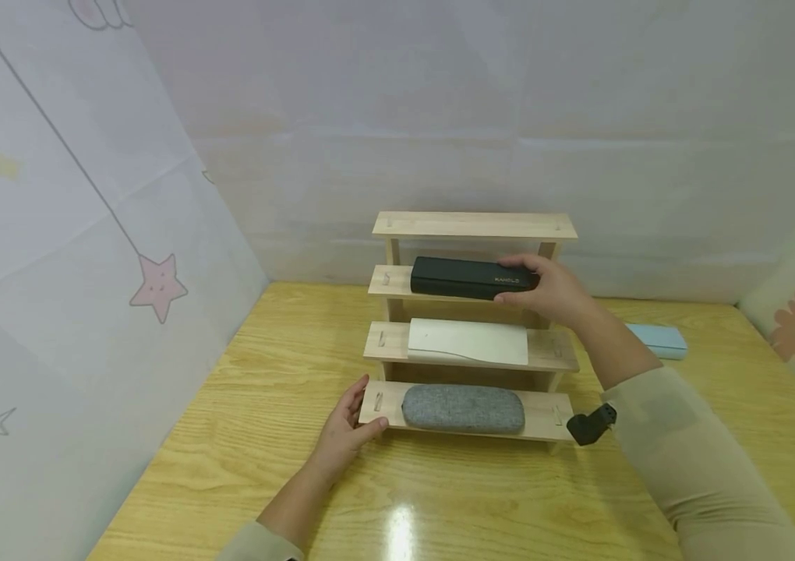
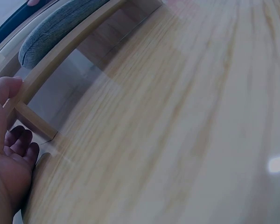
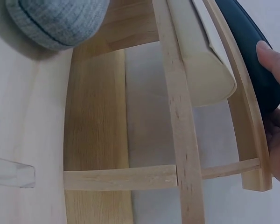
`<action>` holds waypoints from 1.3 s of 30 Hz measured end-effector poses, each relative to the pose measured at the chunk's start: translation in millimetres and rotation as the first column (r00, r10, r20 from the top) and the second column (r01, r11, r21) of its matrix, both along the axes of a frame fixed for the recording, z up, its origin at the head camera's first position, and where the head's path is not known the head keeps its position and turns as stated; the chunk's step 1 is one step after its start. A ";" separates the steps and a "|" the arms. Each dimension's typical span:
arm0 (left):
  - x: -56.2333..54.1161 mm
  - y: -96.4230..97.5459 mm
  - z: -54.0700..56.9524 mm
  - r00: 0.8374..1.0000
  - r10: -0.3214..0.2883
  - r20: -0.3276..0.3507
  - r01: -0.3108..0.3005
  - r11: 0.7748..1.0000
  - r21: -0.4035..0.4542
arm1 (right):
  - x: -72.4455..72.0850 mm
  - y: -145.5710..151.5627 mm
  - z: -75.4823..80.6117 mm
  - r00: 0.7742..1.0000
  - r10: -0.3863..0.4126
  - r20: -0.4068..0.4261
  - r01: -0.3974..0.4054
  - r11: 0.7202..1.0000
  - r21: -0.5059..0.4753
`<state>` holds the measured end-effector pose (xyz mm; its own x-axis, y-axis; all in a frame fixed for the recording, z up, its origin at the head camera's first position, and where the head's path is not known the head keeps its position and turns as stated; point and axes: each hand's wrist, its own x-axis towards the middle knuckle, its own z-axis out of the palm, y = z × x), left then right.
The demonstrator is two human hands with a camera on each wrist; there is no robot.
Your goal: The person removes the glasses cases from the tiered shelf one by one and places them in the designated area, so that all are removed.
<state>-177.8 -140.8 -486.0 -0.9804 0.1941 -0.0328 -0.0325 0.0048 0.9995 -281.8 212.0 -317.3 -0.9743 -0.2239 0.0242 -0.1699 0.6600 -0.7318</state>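
A stepped wooden rack (image 1: 475, 224) stands on the table. On its second tier from the top lies a black glasses case (image 1: 450, 276) with small lettering. My right hand (image 1: 553, 288) grips this case by its right end, thumb at the front edge and fingers over the top. My left hand (image 1: 343, 427) holds the left end of the lowest tier, its thumb (image 2: 8, 87) on the board's front edge. A white flap-top glasses case (image 1: 468, 341) rests one tier below the black one. The grey fabric glasses case (image 1: 464, 408) lies on the lowest tier.
A light blue case (image 1: 658, 341) lies on the wooden table (image 1: 285, 351) to the rack's right, partly behind my right forearm. Printed cloth walls (image 1: 397, 117) close in the back and sides. A black camera mount (image 1: 590, 425) sticks out from my right sleeve near the lowest tier.
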 end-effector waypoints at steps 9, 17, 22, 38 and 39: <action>-0.9 -0.5 -2.8 1.000 -0.001 -0.009 0.001 1.000 -0.007 | 5.1 6.9 2.3 0.999 -0.035 0.038 0.037 0.998 -0.042; -2.1 -1.1 -4.3 1.000 -0.001 -0.011 0.001 1.000 -0.015 | 12.2 18.3 8.0 0.999 -0.044 0.008 0.044 0.997 -0.059; -2.7 -0.6 -2.8 1.000 0.004 0.006 -0.004 1.000 0.000 | 15.6 22.3 10.7 1.000 -0.029 0.000 0.028 0.996 -0.082; -1.7 0.6 -1.6 1.000 0.004 -0.009 -0.004 1.000 -0.019 | 19.2 45.2 12.1 0.999 -0.052 0.013 0.053 0.994 -0.091; -1.4 0.8 -1.1 1.000 0.006 -0.008 -0.006 1.000 -0.017 | 19.7 46.5 12.0 0.999 -0.050 0.011 0.051 0.994 -0.099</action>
<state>-179.2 -139.9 -487.1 -0.9817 0.1881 -0.0284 -0.0247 0.0221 0.9995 -262.2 258.5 -305.3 -0.9846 -0.1712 0.0355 -0.1316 0.5918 -0.7953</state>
